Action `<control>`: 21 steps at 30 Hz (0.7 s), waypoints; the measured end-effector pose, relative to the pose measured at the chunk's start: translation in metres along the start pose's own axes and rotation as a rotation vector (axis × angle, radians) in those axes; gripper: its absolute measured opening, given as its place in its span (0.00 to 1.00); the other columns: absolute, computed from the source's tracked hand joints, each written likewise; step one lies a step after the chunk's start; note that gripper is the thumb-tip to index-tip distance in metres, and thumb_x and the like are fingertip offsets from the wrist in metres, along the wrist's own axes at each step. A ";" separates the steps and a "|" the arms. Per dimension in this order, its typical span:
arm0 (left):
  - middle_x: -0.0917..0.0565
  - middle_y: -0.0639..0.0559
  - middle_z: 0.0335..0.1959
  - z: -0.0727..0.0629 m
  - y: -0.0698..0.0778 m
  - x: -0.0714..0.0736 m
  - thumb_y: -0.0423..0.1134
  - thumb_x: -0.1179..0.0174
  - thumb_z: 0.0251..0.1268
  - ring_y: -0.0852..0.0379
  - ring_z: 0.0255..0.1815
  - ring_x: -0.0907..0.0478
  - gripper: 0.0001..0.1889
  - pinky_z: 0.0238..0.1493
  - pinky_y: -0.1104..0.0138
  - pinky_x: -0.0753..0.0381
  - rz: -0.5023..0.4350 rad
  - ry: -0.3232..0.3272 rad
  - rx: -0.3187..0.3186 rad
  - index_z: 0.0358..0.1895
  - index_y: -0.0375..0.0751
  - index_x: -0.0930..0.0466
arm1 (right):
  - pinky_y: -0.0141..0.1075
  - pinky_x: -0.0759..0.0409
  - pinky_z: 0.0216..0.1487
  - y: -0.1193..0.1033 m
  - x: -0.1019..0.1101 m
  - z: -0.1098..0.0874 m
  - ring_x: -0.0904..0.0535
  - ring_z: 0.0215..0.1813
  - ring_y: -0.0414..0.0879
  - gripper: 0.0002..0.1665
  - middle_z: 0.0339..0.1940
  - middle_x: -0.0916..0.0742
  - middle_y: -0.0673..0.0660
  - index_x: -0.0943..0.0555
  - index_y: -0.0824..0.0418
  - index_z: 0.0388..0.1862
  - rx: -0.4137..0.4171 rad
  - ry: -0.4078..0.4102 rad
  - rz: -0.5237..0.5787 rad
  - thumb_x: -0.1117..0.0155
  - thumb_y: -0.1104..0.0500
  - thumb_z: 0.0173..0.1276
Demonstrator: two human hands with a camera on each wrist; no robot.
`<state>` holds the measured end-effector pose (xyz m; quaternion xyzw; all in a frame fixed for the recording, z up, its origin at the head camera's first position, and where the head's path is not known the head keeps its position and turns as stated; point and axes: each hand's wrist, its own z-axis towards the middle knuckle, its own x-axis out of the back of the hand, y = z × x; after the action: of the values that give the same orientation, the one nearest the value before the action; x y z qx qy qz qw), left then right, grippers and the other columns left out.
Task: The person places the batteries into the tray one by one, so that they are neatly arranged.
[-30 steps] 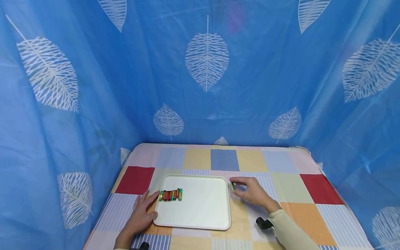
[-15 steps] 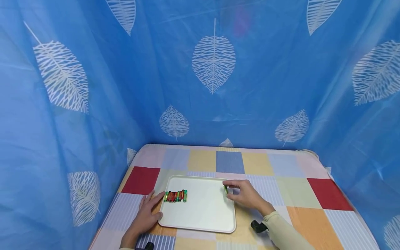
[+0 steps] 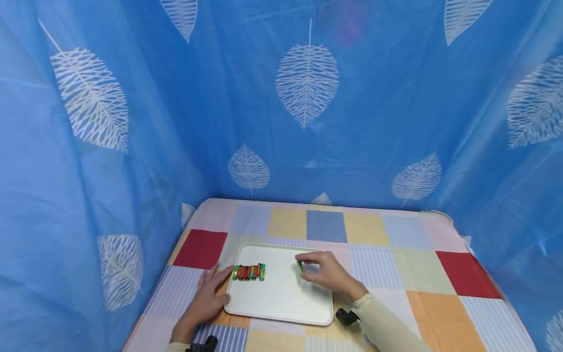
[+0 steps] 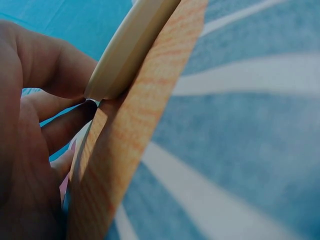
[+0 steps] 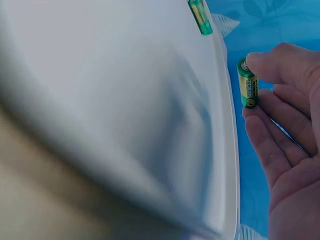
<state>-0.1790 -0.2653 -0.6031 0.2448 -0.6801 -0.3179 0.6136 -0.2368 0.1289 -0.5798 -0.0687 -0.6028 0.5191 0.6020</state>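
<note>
Between thumb and fingertips my right hand (image 3: 327, 273) pinches a green and gold battery (image 5: 248, 86), held by its two ends. In the head view this hand is above the right part of a white tray (image 3: 281, 300). Several red, green and dark batteries (image 3: 249, 272) lie side by side in a row at the tray's left. My left hand (image 3: 205, 296) rests at the tray's left edge, fingers spread and fairly straight. The left wrist view shows its nearest digit touching the tray's rim (image 4: 120, 55), with other fingers low beside it.
The tray stands on a table with a patchwork cloth (image 3: 325, 226). A blue curtain (image 3: 352, 161) with white leaf prints surrounds the table at the back and sides. A black wrist-camera mount (image 3: 346, 317) sits below my right wrist.
My right hand has moved left with the battery, from beside the tray's right edge to above the tray. The left hand has stayed at the tray's left edge. The head view has shifted slightly.
</note>
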 end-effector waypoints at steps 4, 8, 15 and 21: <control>0.32 0.32 0.84 -0.001 0.000 0.000 0.34 0.30 0.51 0.28 0.91 0.56 0.46 0.87 0.29 0.74 -0.004 0.007 -0.003 0.82 0.48 0.26 | 0.48 0.13 0.70 -0.006 -0.008 0.008 0.08 0.60 0.53 0.27 0.64 0.08 0.56 0.13 0.64 0.68 0.009 -0.013 0.014 0.23 0.63 0.70; 0.31 0.32 0.83 -0.003 -0.001 -0.003 0.34 0.31 0.51 0.27 0.90 0.56 0.46 0.87 0.29 0.74 -0.009 -0.001 0.000 0.81 0.48 0.26 | 0.46 0.12 0.69 -0.012 -0.016 0.011 0.08 0.59 0.53 0.27 0.63 0.08 0.55 0.13 0.63 0.67 0.001 -0.022 0.014 0.23 0.63 0.68; 0.29 0.34 0.83 0.000 -0.001 -0.006 0.33 0.32 0.51 0.28 0.91 0.55 0.45 0.88 0.32 0.75 -0.002 0.007 -0.019 0.81 0.48 0.25 | 0.44 0.12 0.68 -0.017 -0.027 0.017 0.08 0.61 0.53 0.28 0.65 0.08 0.54 0.13 0.62 0.68 -0.019 -0.035 0.022 0.23 0.62 0.69; 0.31 0.32 0.83 -0.002 0.000 -0.004 0.33 0.32 0.51 0.27 0.90 0.55 0.45 0.87 0.30 0.74 0.004 0.010 -0.012 0.81 0.48 0.25 | 0.41 0.12 0.67 -0.021 -0.037 0.028 0.09 0.63 0.52 0.29 0.65 0.09 0.55 0.14 0.62 0.69 -0.030 -0.069 0.041 0.23 0.62 0.69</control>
<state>-0.1761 -0.2632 -0.6058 0.2416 -0.6755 -0.3195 0.6191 -0.2374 0.0778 -0.5819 -0.0722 -0.6294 0.5241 0.5691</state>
